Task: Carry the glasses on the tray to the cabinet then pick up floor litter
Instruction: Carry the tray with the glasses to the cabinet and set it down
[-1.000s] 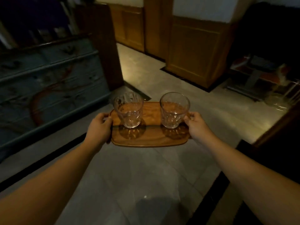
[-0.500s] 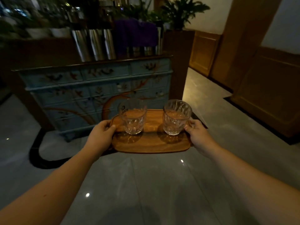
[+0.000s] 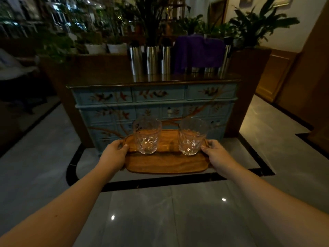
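the painted blue cabinet [image 3: 154,107] fills the view at 12 o'clock, its dark worktop [image 3: 106,81] carrying steel flasks [image 3: 153,59] and a purple cloth [image 3: 199,50] toward the back, with free space along the front edge. no litter shows on the grey floor [image 3: 160,220] in this view.

the wooden tray [image 3: 165,161] is held level in front of the cabinet, below the worktop's height. it looks stiff and fairly light, with a smooth face that would likely let glass slide if tilted. the short ends are the sensible places to hold, and that is where it is held: the left hand [image 3: 114,155] is clamped on the 9 o'clock end, the right hand [image 3: 217,155] on the 3 o'clock end, thumbs on top.

the left glass [image 3: 146,135] and the right glass [image 3: 192,136] stand upright toward the far edge, well apart, each just beside the nearer thumb. they look empty, thick-walled, fragile and top-heavy enough to tip on a jolt.
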